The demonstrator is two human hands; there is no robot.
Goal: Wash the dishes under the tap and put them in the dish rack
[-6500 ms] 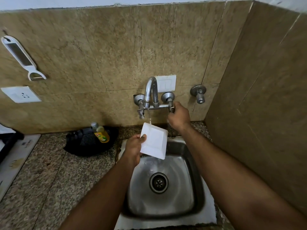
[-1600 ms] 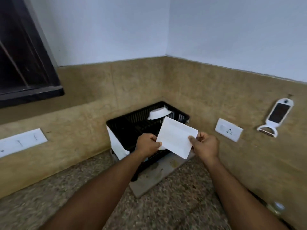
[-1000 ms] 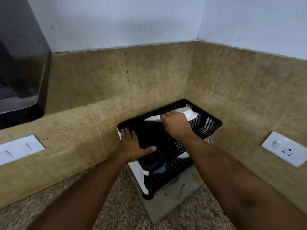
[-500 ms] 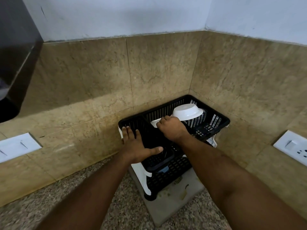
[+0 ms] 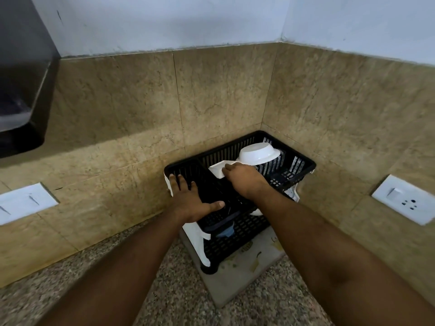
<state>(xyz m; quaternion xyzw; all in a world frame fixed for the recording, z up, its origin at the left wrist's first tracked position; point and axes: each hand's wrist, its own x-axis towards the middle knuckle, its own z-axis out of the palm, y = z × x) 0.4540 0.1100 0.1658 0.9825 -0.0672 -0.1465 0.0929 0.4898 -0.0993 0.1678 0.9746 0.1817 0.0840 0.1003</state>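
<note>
right hand (image 5: 244, 182): our fingers curl over the top edge of the square white plate (image 5: 217, 171), so the grip is closed on it, knuckles up.
plate: stands on edge inside the dish rack (image 5: 303, 164), in the larger section, tilted; only its upper corner shows above our hand.
left hand (image 5: 191, 201): flat on the near-left rim of the rack, fingers straight and spread, thumb out to the right; the grip is wide and holds nothing, it only presses down.
rack: black slotted basket on white legs, pushed into the corner where the two tiled walls meet; a divider splits it into a narrow left section and a wider right one.
bowl (image 5: 259, 153): white, upside down and tilted, at the back of the wider section, just beside the plate; we cannot tell whether they touch.
second white dish (image 5: 256, 211): only a sliver shows low in the rack under our right forearm.
mat (image 5: 237, 276): grey, under the rack, with small printed marks, lying on the speckled worktop (image 5: 179, 302).
wall: white socket plate (image 5: 407, 200) on the right, white switch plate (image 5: 23, 203) on the left.
</note>
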